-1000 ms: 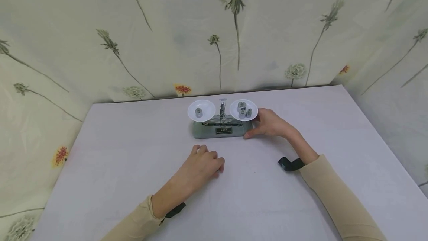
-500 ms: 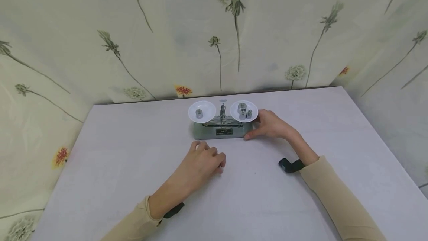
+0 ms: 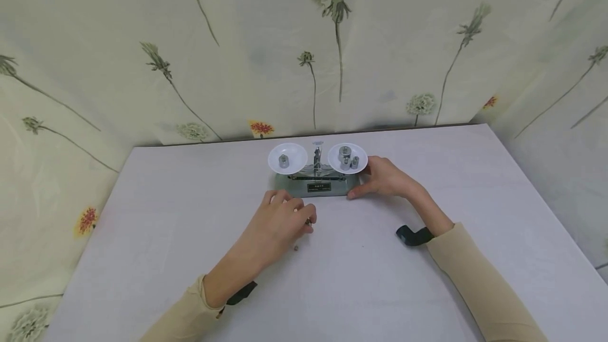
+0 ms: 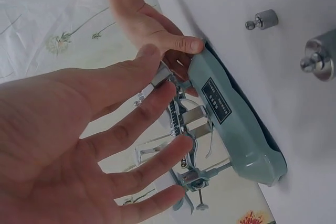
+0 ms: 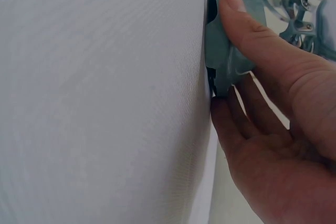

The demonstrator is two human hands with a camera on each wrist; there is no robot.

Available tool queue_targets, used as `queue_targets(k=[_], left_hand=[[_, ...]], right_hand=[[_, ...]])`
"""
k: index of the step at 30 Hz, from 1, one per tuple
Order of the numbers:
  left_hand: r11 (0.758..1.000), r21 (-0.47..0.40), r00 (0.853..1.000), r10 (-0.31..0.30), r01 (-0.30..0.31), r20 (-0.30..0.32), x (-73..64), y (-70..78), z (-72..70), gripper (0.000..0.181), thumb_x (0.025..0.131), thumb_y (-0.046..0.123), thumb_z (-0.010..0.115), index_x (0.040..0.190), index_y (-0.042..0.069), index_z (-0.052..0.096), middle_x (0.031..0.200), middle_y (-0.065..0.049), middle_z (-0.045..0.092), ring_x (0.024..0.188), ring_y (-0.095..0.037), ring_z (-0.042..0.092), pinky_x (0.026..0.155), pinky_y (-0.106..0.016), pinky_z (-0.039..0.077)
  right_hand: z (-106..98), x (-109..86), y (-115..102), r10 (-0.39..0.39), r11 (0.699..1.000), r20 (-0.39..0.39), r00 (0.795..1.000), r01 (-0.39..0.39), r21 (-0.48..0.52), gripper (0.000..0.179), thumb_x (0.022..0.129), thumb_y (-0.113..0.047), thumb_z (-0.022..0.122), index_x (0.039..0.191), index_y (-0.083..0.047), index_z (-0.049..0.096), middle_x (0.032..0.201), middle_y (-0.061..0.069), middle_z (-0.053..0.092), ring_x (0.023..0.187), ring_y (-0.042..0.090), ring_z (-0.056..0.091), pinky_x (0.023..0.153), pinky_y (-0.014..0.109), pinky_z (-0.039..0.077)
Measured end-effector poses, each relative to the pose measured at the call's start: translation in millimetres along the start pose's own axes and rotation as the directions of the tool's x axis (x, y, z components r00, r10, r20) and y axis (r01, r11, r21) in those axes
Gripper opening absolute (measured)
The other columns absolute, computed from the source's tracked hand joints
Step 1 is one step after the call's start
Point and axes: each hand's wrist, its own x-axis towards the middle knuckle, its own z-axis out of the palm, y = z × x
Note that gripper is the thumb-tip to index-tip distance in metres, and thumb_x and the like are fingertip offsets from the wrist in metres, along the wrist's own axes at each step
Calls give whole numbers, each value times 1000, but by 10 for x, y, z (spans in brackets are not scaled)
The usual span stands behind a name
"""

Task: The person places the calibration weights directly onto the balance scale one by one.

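Note:
A green balance scale (image 3: 301, 189) stands near the table's back edge. My right hand (image 3: 387, 176) grips the right end of its base, thumb on the front (image 5: 239, 19) and fingers behind. My left hand (image 3: 275, 226) is just in front of the base, pinching a small metal weight (image 4: 161, 73) between thumb and index finger; the other fingers extend loosely. One weight (image 3: 283, 161) sits in the left white pan (image 3: 296, 152). Three weights, the largest (image 3: 344, 152) at the back, stand in the right pan (image 3: 362, 154).
On the white table (image 3: 380, 289), a small knobbed weight (image 4: 266, 19) and a larger one (image 4: 323, 56) stand below the left hand, mostly hidden from the head view. A floral cloth (image 3: 261, 78) hangs behind the table. Dark wrist mounts (image 3: 413, 235) stick out from both sleeves.
My left hand has risen and moved forward toward the scale, with a weight now visible at its fingers. A small weight has come into view under it. My right hand stays on the base.

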Motion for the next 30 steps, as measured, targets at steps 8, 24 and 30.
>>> queue_targets(k=[8, 24, 30], left_hand=[[1000, -6, 996, 9, -9, -83, 12, -27, -38, 16, 95, 28, 84, 108, 25, 74, 101, 3, 79, 103, -25, 67, 104, -50, 55], [1000, 16, 977, 17, -14, -212, 10, -65, -40, 15, 95, 25, 84, 107, 23, 75, 100, 2, 79, 109, -29, 69, 107, -55, 52], [1000, 16, 974, 5, -2, -226, 10, -72, -53, 14, 97, 25, 81, 109, 23, 74, 102, 2, 79, 113, -31, 70, 109, -57, 51]], right_hand=[[-3, 2, 18, 3, 1000, 2, 1000, -3, 4, 87, 75, -22, 101, 149, -6, 58, 147, 16, 68, 138, 41, 65, 119, 60, 49], [-5, 16, 47, -2, 1000, 5, 1000, 2, 3, 86, 75, -23, 101, 147, -6, 59, 145, 16, 70, 137, 41, 66, 119, 59, 49], [-11, 11, 35, 8, 1000, 7, 1000, -8, 2, 87, 74, -24, 101, 147, -7, 59, 144, 15, 71, 136, 41, 66, 120, 59, 48]])
